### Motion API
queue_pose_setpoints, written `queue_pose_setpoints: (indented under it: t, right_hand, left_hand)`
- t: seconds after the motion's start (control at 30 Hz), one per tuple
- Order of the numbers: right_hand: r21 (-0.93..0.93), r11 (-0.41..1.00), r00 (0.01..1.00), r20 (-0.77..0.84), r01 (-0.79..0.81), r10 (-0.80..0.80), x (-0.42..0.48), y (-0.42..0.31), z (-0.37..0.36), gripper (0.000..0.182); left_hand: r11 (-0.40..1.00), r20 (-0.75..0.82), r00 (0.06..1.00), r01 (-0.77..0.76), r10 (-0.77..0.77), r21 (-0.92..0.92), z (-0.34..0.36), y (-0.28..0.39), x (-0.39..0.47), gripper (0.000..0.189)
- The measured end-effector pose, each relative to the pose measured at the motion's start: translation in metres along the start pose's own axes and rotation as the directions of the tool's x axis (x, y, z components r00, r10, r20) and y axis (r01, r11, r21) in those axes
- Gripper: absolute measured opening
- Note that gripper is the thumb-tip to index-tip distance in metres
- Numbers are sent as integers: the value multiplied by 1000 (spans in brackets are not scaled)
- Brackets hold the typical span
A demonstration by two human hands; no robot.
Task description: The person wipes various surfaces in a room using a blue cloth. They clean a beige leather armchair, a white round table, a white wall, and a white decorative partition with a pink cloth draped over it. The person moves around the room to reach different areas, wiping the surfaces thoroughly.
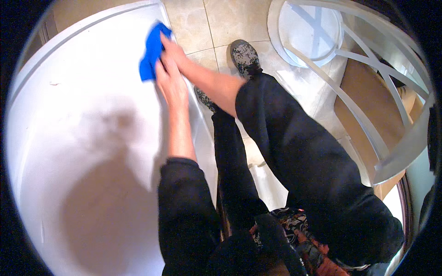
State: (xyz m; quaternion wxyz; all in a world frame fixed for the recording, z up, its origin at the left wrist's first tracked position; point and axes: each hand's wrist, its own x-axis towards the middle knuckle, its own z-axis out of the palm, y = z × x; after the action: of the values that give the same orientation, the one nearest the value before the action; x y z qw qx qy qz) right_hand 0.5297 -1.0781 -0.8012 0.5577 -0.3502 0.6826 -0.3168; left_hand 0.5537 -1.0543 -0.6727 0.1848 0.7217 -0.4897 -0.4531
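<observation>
A blue cloth [150, 55], slightly blurred, is bunched up over the right edge of a wide white surface [86, 58] with a raised rim. My left hand [171, 81] has its fingers on the cloth's lower right part. Just above and to the right, my right hand [172, 51] grips the cloth's upper part. The two hands are close together, and the cloth hides some of the fingertips. A broad shadow falls across the lower part of the white surface.
A round white-rimmed stand or table with curved metal bars [345, 86] stands at the right. Beige floor tiles [238, 20] lie beyond my patterned shoes [246, 57]. A brown panel [359, 103] shows behind the bars. The white surface's rim [86, 26] curves along the far left.
</observation>
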Motion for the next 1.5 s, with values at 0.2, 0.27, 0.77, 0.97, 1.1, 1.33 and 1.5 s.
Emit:
queue_pose_setpoints:
  t: [0.2, 0.27, 0.77, 0.97, 1.1, 1.33, 1.5]
  right_hand:
    - [-4, 919, 880, 284, -395, 380, -212, -19, 26, 55]
    - [-21, 922, 870, 323, -386, 372, -234, -78, 15, 42]
    - [100, 932, 893, 266, 349, -363, -219, -382, -107, 46]
    - [-103, 970, 951, 244, 222, -192, -270, -377, -219, 55]
    - [-169, 968, 977, 132, 186, -165, -283, -406, -297, 60]
    - [-180, 827, 814, -161, 532, -558, -261, -504, -395, 54]
    - [-349, 669, 613, -272, 656, -742, -224, -575, -445, 56]
  left_hand:
    - [918, -60, 918, 394, -392, 40, -68, -23, -168, 48]
    - [916, -157, 910, 397, -385, 54, -99, -6, -192, 45]
    - [922, -408, 910, -90, -77, -376, -222, 244, -148, 25]
    - [923, -63, 994, 57, -87, -380, -192, 268, -170, 18]
    - [935, 53, 987, -128, 154, -331, -173, 332, -163, 17]
    - [753, -107, 763, -647, 638, -119, -166, 495, -150, 11]
    - [547, -238, 512, -830, 826, 112, -162, 588, -123, 12]
